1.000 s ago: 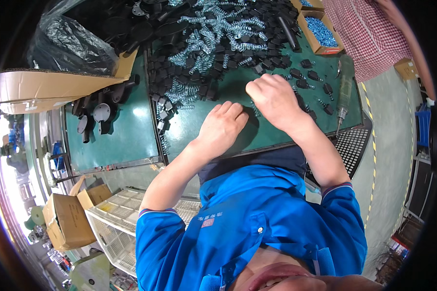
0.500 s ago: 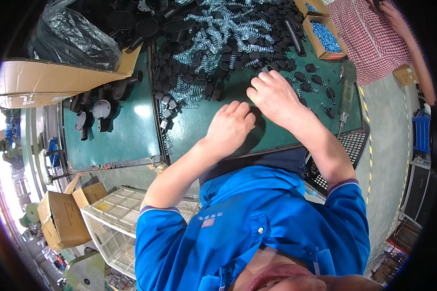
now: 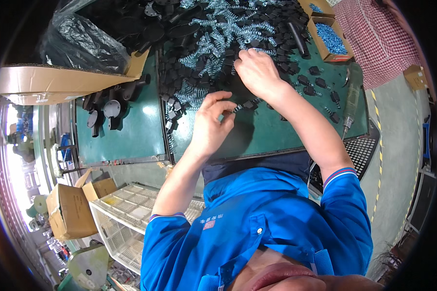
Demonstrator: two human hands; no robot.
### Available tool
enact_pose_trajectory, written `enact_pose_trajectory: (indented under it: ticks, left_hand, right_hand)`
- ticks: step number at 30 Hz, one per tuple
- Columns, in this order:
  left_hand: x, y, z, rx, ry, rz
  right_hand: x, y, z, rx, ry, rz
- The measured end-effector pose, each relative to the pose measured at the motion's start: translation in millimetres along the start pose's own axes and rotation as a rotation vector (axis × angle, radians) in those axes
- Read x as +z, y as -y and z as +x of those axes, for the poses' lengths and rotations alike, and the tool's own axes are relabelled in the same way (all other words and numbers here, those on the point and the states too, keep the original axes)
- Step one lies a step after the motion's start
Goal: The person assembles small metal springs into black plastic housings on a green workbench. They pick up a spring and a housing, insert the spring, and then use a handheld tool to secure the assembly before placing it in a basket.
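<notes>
Nearest, by the near edge of the green worktop (image 3: 277, 140), the left hand (image 3: 212, 125) is held with thumb and fingers curved apart, so its grip looks released; the fingertips are right beside a coil spring (image 3: 237, 107) that lies in line with a small black block (image 3: 250, 104), though whether they touch it is hard to tell. Toward the right edge, where a green power driver (image 3: 354, 94) runs alongside, several spring-and-block pieces (image 3: 335, 99) lie loosely scattered, and these seem to be the share already paired. Farther in, the right hand (image 3: 257, 72) reaches over the middle with its fingers curled down at the margin of the heap; I cannot tell whether its grip holds anything, since the fingertips are hidden. Beyond it, toward the far edge, loose springs (image 3: 218, 36) are strewn over a broad spread of black blocks (image 3: 179, 75), and this looks like by far the larger part, with most pieces lying unpaired; judged by that, the work is at an early stage. At the far right corner an open carton of blue screws (image 3: 330, 38) looks well filled, with much of its supply apparently left
</notes>
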State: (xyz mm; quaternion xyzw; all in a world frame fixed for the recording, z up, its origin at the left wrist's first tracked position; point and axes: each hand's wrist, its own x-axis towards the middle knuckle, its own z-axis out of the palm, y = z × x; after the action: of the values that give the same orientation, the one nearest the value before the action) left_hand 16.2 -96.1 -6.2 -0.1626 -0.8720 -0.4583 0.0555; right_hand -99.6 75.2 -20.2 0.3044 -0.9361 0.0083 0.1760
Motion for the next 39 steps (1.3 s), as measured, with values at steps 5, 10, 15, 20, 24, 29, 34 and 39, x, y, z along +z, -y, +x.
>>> enact_pose_trajectory:
  ticks: [5,10,15,20,24,29,34,39]
  left_hand:
    - [-2.2,-3.4,6.7,-0.183,-0.072,-0.326]
    - [9.7,-4.7,12.7,-0.247,-0.076,-0.612]
    - [16.2,-5.7,13.8,-0.271,-0.007,-0.572]
    - [6.6,-10.4,13.8,-0.176,0.169,-0.435]
    - [8.8,1.4,0.4,-0.362,0.210,-1.087]
    - [6.2,0.6,2.5,-0.478,0.213,-0.889]
    - [-3.0,10.1,45.4,0.254,-0.223,0.469]
    - [20.3,28.3,69.9,0.272,-0.104,0.824]
  right_hand:
    - [-50.8,-11.4,-31.7,0.109,-0.005,0.459]
    - [-68.7,-14.3,-69.2,0.252,-0.043,0.969]
    - [-68.6,-3.4,-82.4,0.247,-0.139,1.002]
    - [-73.2,-2.3,-79.1,-0.027,-0.122,0.759]
    - [-72.8,10.2,-81.0,-0.062,-0.109,0.972]
    - [-64.8,19.0,-78.0,0.016,-0.079,1.053]
    - [-58.1,2.6,-53.3,0.031,-0.100,0.296]
    - [-23.3,8.1,-42.3,-0.036,0.026,0.091]
